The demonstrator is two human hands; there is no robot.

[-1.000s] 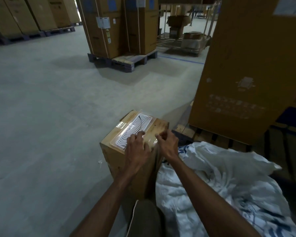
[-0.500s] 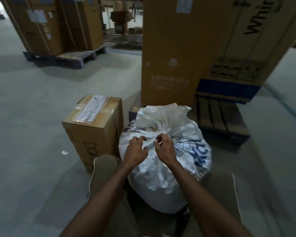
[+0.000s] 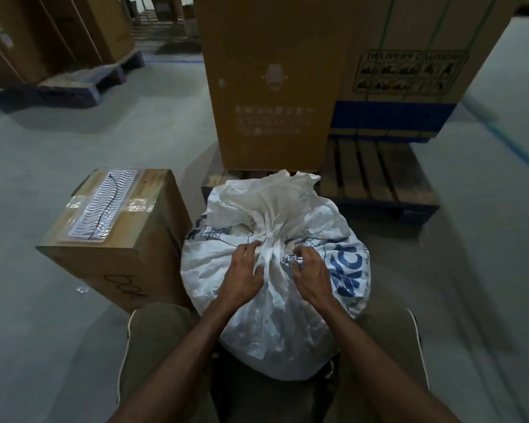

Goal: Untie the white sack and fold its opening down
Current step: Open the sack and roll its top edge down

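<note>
White sack [image 3: 275,300], woven plastic with blue print, full and rounded, stands upright on the concrete floor [image 3: 58,346] between the person's knees, its neck still gathered and tied, the loose top fabric flopped toward the far side. Contents of view, left to right: stacked tall cartons on a blue pallet [image 3: 74,87] at far left, well apart from the sack; a small cardboard box [image 3: 116,239] just beside the sack's left flank, handwriting on its near face, a clear-taped packet [image 3: 101,209] of white wavy-patterned material flat on its top; the left hand [image 3: 242,279], palm down on the sack, fingers curled and partly closed against the left side of the gathered neck, pinching fabric there; the tied neck [image 3: 271,242] itself, bunched into tight pleats between both hands; the right hand [image 3: 313,276], fingers hooked inward at the right side of the neck, tips tucked into the folds, so what they hold cannot be told; a tall brown carton [image 3: 272,87] directly behind the sack; a wooden pallet [image 3: 376,172] with a strapped carton [image 3: 409,56] printed "DELIVERY CAUTION" at rear right.
</note>
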